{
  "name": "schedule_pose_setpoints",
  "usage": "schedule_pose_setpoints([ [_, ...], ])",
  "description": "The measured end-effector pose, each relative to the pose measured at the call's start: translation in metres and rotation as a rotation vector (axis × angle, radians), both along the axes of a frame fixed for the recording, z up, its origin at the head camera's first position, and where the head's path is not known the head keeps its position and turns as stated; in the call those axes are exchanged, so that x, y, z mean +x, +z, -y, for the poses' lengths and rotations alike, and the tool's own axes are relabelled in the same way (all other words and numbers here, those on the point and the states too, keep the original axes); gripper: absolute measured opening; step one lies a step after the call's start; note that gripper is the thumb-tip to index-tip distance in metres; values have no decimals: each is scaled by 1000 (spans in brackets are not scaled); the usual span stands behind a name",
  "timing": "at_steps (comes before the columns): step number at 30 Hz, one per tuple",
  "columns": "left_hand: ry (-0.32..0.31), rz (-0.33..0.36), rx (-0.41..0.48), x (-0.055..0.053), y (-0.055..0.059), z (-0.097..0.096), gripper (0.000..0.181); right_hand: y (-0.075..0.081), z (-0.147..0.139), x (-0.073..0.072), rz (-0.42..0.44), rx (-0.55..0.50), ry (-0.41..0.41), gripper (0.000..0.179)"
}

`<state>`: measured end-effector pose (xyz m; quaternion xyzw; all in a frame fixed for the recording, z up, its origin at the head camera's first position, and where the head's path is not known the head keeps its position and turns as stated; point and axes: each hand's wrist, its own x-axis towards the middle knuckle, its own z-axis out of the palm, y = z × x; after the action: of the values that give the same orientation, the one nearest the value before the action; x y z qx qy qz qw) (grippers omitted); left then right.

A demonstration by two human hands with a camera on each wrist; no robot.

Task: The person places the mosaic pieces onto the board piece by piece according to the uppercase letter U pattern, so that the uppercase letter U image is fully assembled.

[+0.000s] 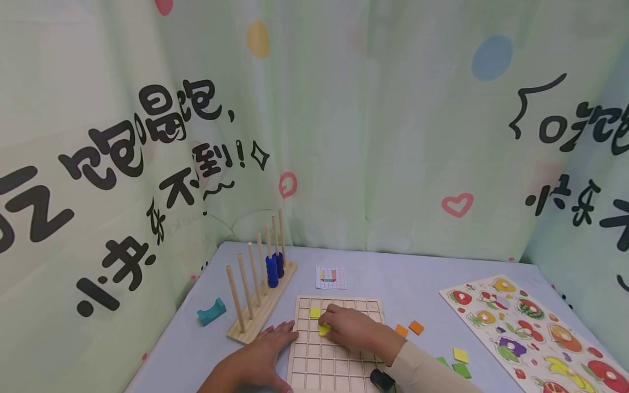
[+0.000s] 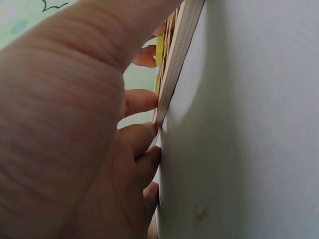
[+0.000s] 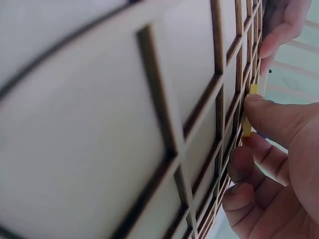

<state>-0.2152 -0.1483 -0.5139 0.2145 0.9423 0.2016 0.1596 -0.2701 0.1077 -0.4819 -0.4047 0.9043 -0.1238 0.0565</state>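
A wooden grid board (image 1: 304, 365) with square cells lies on the table. One yellow square tile (image 1: 315, 313) sits in a cell near its far left corner. Just below that, my right hand (image 1: 352, 328) pinches a second yellow tile (image 1: 324, 330) between thumb and fingers, close over the board. In the right wrist view this tile (image 3: 247, 124) stands at a steep angle against the grid. My left hand (image 1: 262, 352) rests with extended fingers along the board's left side; the left wrist view shows its fingertips (image 2: 149, 130) right at the board's edge (image 2: 174, 64).
A wooden peg stand (image 1: 255, 327) holding blue beads stands left, beside a teal curved piece (image 1: 212, 313). Behind the board lies a pattern card (image 1: 331, 277). Orange tiles (image 1: 416, 327), a loose yellow tile (image 1: 460, 355) and green tiles (image 1: 461, 370) lie right, near a fruit puzzle board (image 1: 491, 297).
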Motion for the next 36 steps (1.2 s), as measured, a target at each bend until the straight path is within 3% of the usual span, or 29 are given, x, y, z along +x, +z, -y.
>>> schedule_pose_setpoints([
  [25, 2, 6, -25, 2, 8, -2, 112, -3, 16, -13, -24, -2, -4, 27],
  [36, -37, -19, -18, 2, 6, 1, 113, -4, 21, -13, -51, 7, 0, 26],
])
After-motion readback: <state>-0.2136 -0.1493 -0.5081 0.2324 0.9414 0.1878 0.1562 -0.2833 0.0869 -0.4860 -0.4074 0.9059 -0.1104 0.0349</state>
